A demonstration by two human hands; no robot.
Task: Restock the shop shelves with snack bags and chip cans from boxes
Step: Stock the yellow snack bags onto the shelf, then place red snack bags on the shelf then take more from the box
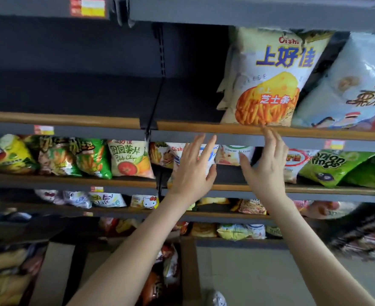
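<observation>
While the upper shelf stands mostly bare, we judge we are between placements; next we need fresh stock to fill leftward. The cheese bag stands upright on its right part, puffy, pale yellow. Our left hand and right hand hover below, spread, holding nothing.

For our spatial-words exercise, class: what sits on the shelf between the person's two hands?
A pale snack bag between the left hand and right hand, shown in the head view.
</observation>
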